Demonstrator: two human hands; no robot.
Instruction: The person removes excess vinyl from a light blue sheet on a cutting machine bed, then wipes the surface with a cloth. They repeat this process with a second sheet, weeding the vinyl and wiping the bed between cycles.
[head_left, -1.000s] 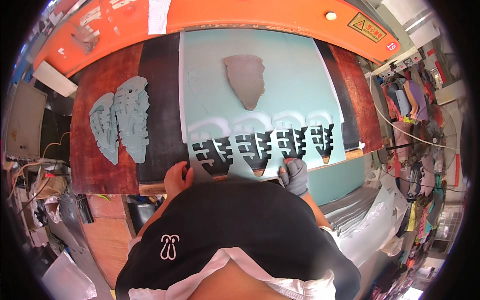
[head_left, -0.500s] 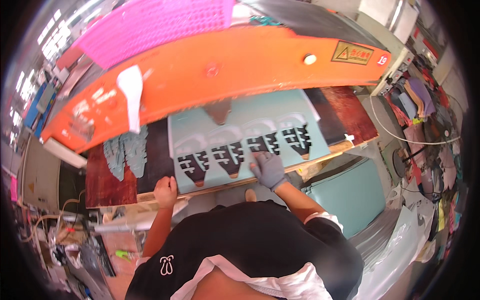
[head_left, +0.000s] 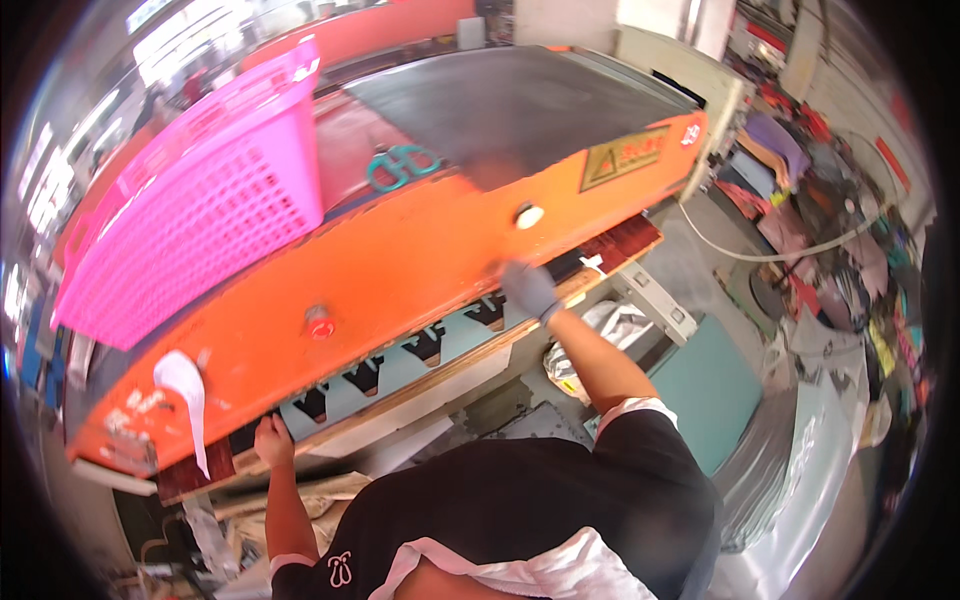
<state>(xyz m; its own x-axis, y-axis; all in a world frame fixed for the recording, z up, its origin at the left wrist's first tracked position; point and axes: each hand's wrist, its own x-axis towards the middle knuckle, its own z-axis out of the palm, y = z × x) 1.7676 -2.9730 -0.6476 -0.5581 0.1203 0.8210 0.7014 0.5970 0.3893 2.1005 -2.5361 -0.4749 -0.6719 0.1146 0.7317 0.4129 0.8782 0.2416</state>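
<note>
My bare left hand is closed at the front edge of a dark red board, its fingers curled against the edge. My right hand, in a grey glove, is at the lower edge of the orange press beam, below a white round button. Motion smears its fingers. Under the beam, a light teal sheet carries several black toothed shapes in a row. Only their near, pointed ends show; the beam hides the rest.
A pink basket and teal-handled scissors sit on the machine's top. A red button and a white strip are on the beam's front. Teal sheets are stacked at the right, near a pale hose.
The beam now covers most of the teal sheet and black shapes, which were largely exposed. My gloved right hand has lifted off the shapes to the beam's edge. The view has swung.
</note>
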